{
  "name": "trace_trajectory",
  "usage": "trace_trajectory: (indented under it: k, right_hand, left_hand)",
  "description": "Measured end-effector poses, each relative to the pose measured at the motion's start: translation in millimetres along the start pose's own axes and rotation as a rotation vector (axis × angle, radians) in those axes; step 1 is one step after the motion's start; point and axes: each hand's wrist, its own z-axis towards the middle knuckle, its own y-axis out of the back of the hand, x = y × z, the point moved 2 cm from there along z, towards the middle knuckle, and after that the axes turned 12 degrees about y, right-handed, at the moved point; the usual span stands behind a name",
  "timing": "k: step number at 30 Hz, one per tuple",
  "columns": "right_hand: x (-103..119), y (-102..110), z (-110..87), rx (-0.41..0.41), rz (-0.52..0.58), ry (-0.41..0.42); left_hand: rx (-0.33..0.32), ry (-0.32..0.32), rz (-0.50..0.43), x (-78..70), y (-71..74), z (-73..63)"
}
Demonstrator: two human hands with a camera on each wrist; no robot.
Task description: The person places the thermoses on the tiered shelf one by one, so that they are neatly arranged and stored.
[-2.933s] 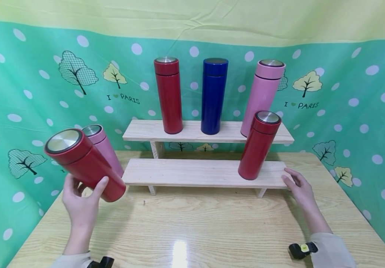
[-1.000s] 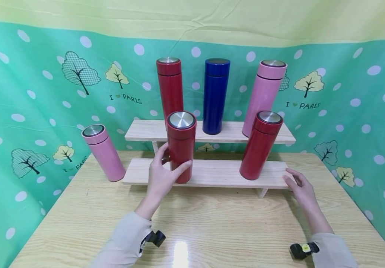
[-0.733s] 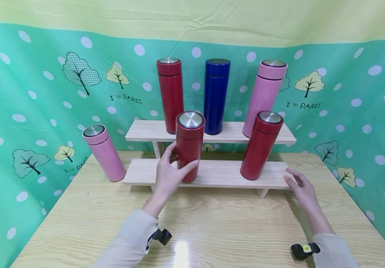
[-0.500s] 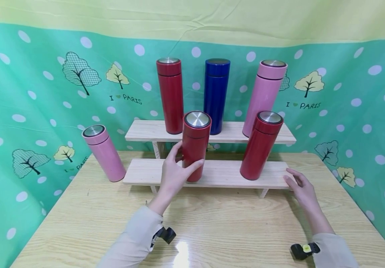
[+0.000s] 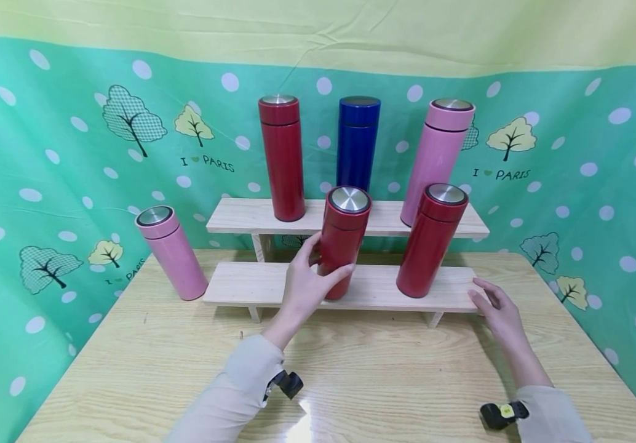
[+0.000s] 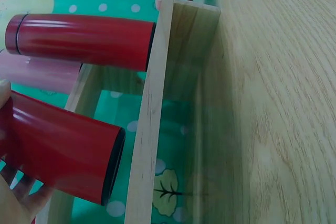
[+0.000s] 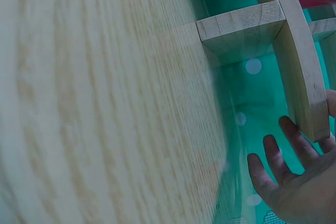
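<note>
My left hand (image 5: pixel 308 280) grips a red thermos flask (image 5: pixel 343 240) with a steel-topped lid, fingers behind it and thumb across its front. The flask leans slightly over the lower wooden shelf (image 5: pixel 257 284); in the left wrist view its dark base (image 6: pixel 113 166) is apart from the board's front edge. At the shelf's right end, my right hand (image 5: pixel 497 311) holds the board between thumb and fingers, the other fingers spread below in the right wrist view. Another red thermos flask (image 5: pixel 429 246) stands on the lower shelf, to the right of the held one.
On the upper shelf (image 5: pixel 318 209) stand a red flask (image 5: pixel 282 160), a blue flask (image 5: pixel 358 147), partly hidden by the held one, and a pink flask (image 5: pixel 438 160). A second pink flask (image 5: pixel 174 255) stands on the table (image 5: pixel 379 375), left of the shelves. A patterned curtain hangs behind.
My left hand has brought the red flask from the far left, beside the pink one, over the lower shelf and further right, straightening it. The right hand keeps its place.
</note>
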Motion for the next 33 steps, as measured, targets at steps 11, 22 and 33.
trace_trajectory:
  k: [11,22,33]
  right_hand:
    - [2.4,-1.0,0.4,0.002,-0.018,0.003]
    - [0.7,0.0,-1.5,-0.008,0.008,0.029]
    - [0.4,-0.4,-1.4,-0.010,0.002,0.010]
  left_hand:
    - [0.010,0.043,0.006,-3.9,-16.7,4.5]
    - [0.032,0.028,-0.006,-0.3,-34.4,9.4]
    - [0.053,0.067,-0.015,4.5,-42.0,12.2]
